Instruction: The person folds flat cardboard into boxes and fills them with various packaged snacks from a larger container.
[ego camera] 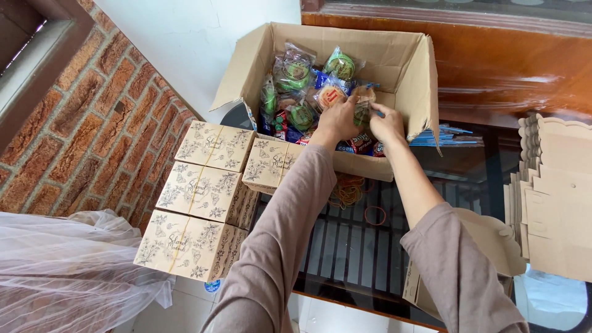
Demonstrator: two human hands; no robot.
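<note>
Brown cardboard makes up the open carton (pixel 394 58) into which both hands reach, and white gauzy netting (pixel 68 265) lies far off to the left of the left hand, against a red brick wall (pixel 86 117). Nearer that hand, on its left and below it, sit four closed cream gift boxes (pixel 203 191) printed with floral line drawings, one of them just beside the left forearm. The left hand (pixel 338 120) is curled, its fingers closed on a small wrapped snack packet (pixel 364 102) inside the carton. Past its fingertips, deeper in the carton, lies a heap of clear-wrapped snacks (pixel 296 80), several green and round, some in red or blue wrappers. The right hand (pixel 387 123) is just beside the left, its fingers pinched on the same packet from the other side. Below both wrists, loose rubber bands (pixel 348 188) rest on the dark glass bench (pixel 345 246). Well to the right of the right hand stands a stack of flat, unfolded cardboard blanks (pixel 552 185) with scalloped edges.
</note>
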